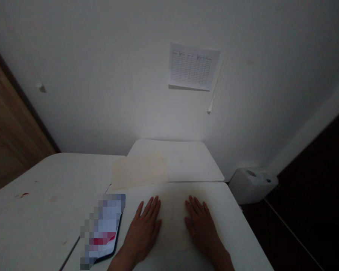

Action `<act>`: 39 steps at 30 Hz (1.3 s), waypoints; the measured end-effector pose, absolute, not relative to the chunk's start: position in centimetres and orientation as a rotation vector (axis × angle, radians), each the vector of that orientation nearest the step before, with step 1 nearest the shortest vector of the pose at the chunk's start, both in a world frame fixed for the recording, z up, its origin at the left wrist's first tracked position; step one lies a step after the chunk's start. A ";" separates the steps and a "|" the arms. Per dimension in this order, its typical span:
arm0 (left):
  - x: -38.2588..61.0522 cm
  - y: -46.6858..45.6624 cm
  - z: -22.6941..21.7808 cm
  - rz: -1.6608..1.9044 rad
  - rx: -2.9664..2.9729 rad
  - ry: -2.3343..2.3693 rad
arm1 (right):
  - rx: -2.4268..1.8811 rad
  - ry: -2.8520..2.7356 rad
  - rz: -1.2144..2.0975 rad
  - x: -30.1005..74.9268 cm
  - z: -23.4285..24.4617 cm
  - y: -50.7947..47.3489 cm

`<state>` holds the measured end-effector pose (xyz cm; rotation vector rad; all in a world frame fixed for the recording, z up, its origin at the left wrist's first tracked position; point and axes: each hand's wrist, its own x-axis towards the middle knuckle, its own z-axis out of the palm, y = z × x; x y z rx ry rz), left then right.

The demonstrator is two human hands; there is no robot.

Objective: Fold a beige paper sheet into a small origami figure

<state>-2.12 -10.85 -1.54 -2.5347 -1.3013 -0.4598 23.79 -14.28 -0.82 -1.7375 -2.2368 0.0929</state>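
Note:
My left hand (145,226) lies palm down with its fingers stretched out, on the left side of a thin pale sheet (173,226). On the sheet's right side rests my right hand (200,226), also flat with fingers extended. The sheet is hard to tell from the white table (228,222) beneath it, and my hands cover its side edges. A phone (107,226), its screen blurred out, lies to the left of my left hand. Farther back is a cream-coloured sheet (139,171), lying across the seam between table sections.
A printed chart (194,67) hangs on the wall (115,94), with a narrow white strip (215,88) beside it. To the right, a white container (251,184) with round openings stands on the dark floor (288,233). A wooden panel (11,124) is at far left.

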 end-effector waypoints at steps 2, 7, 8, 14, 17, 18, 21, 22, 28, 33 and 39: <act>-2.0 -10.9 -1.6 -0.477 -2.538 -1.309 | -1.734 -2.216 0.078 23.4 -0.5 -14.3; -1.8 -10.9 -1.7 -0.499 -2.516 -1.309 | -1.650 -2.251 0.089 19.9 0.8 -14.4; -1.9 -10.9 -1.8 -0.501 -2.512 -1.300 | -1.629 -2.264 0.096 19.0 1.0 -14.3; -2.1 -10.7 -2.2 -0.508 -2.498 -1.241 | -1.579 -2.313 0.150 15.2 1.0 -13.9; -2.1 -10.7 -2.4 -0.510 -2.503 -1.243 | -1.573 -2.317 0.134 14.9 0.7 -13.7; -2.1 -10.6 -2.4 -0.505 -2.505 -1.244 | -1.571 -2.325 0.133 14.9 0.6 -13.6; -2.0 -10.6 -2.3 -0.502 -2.501 -1.248 | -1.574 -2.346 0.151 15.1 0.4 -13.6; -2.0 -10.6 -2.2 -0.507 -2.499 -1.252 | -1.581 -2.345 0.161 15.1 0.4 -13.6; -2.1 -10.6 -2.2 -0.511 -2.502 -1.249 | -1.625 -2.304 0.186 15.4 0.4 -13.8; -2.2 -10.6 -2.2 -0.450 -2.510 -1.272 | -1.702 -2.255 0.186 17.0 -0.2 -13.7; -2.0 -10.7 -1.8 -0.419 -2.522 -1.311 | -1.765 -2.205 0.155 19.3 -0.9 -13.6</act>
